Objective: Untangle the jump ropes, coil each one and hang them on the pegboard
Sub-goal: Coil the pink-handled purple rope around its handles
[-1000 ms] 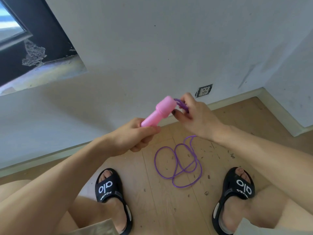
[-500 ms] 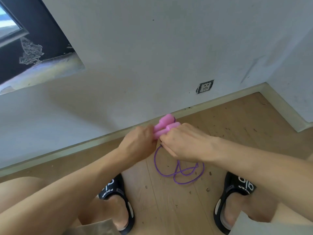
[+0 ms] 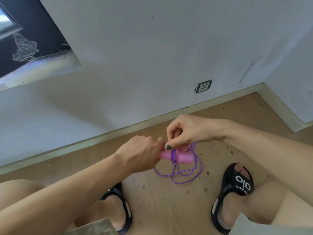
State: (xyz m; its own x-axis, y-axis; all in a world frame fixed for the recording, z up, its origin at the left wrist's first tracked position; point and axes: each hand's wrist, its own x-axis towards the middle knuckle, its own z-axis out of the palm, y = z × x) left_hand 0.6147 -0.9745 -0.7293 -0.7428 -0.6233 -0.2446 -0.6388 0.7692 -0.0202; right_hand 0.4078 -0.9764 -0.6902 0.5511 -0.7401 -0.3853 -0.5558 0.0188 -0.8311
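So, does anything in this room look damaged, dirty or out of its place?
Yes. The wall socket hangs crooked, tilted in its opening. The wooden floor is littered with small dark scraps, mostly around the purple rope. The dark window recess at upper left bears a ragged pale patch, perhaps peeling film.

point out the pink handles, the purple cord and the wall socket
pink handles [image 3: 184,158]: head view, on the thick end of the nearer handle
purple cord [image 3: 179,182]: head view, on the lowest loop
wall socket [image 3: 203,86]: head view, on its faceplate
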